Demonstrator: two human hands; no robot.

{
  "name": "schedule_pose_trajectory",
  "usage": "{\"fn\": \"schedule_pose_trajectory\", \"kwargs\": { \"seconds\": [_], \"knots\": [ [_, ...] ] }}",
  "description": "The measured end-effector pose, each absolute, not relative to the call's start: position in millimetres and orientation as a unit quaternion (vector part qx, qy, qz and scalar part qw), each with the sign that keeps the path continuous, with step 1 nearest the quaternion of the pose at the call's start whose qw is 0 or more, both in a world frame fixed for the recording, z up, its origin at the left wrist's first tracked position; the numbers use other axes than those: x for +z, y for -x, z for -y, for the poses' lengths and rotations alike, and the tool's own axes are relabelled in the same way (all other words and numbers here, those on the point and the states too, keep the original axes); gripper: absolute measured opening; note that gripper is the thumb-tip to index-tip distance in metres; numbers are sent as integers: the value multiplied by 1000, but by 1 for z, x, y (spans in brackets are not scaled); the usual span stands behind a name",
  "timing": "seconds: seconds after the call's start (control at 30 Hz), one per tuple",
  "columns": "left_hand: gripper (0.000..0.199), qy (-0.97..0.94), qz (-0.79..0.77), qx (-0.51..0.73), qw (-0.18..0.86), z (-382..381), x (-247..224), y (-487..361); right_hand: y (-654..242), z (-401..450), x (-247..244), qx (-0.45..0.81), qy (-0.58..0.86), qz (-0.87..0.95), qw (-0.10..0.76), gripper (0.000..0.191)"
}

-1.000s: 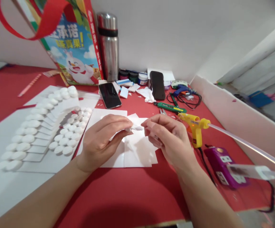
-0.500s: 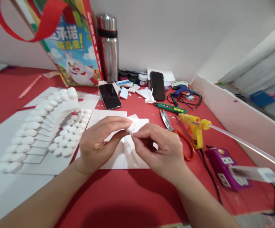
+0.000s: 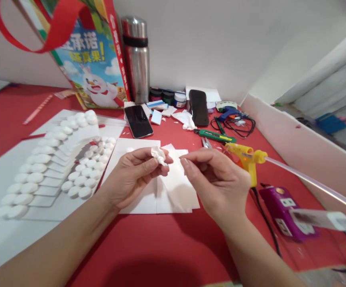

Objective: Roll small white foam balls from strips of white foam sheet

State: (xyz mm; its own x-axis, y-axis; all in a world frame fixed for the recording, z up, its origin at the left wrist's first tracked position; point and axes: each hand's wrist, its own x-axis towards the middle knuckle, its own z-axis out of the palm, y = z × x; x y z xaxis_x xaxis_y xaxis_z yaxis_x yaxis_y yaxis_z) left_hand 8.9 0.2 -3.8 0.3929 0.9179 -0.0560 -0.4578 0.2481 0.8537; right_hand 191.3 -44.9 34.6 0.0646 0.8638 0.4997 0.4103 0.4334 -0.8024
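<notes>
Pinched between the thumb and fingers of my left hand (image 3: 137,173) is a small crumpled piece of white tissue paper (image 3: 158,154), twisted at its lower end. A short gap to the right, my right hand (image 3: 223,183) has thumb and forefinger pressed together; anything between them is too small to make out. Below both hands lie white paper sheets (image 3: 140,205), with thin, off-white tissue sheets (image 3: 180,195) on top at the right. To the left, rows of white round discs (image 3: 40,158) line a white stepped paper model (image 3: 49,189).
A yellow glue gun (image 3: 247,155), a purple power strip (image 3: 283,215), partly hidden scissors (image 3: 206,142) and a green cutter (image 3: 216,136) lie at right. Behind are two phones (image 3: 138,121), a steel flask (image 3: 135,59), paint jars (image 3: 167,97) and a printed bag (image 3: 92,67).
My hands have moved apart, the right one going right. The tissue piece stays in my left hand, which has turned and shows its fingers more. My right hand now covers most of the scissors.
</notes>
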Motion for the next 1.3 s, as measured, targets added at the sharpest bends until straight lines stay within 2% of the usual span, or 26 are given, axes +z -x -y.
{"fn": "schedule_pose_trajectory", "kwargs": {
  "seconds": [0.13,0.2,0.3,0.4,0.57,0.8,0.93,1.0,1.13,1.3],
  "knots": [
    [18,-374,-283,451,760,1,-5,-9,-191,43,33,254,493,635,537,5],
    [15,-380,-279,441,764,1,-5,-10,-190,42,31,272,491,637,528,5],
    [10,-396,-279,423,766,2,-5,-10,-191,40,28,297,490,649,500,16],
    [9,-404,-282,404,771,2,-2,-9,-194,36,27,342,477,650,482,12],
    [12,-386,-281,372,796,3,0,-9,-196,31,30,439,444,593,508,6],
    [13,-382,-266,367,806,2,-1,-8,-196,29,29,551,431,499,511,12],
    [12,-386,-270,376,798,2,-2,-7,-199,30,28,512,446,558,476,17],
    [12,-393,-274,373,795,3,-3,-7,-199,30,26,471,457,595,465,13],
    [16,-389,-291,366,794,3,-3,-9,-197,28,24,433,475,590,489,10],
    [15,-386,-298,362,795,2,-3,-9,-199,25,24,461,468,534,533,5]
  ]
}}
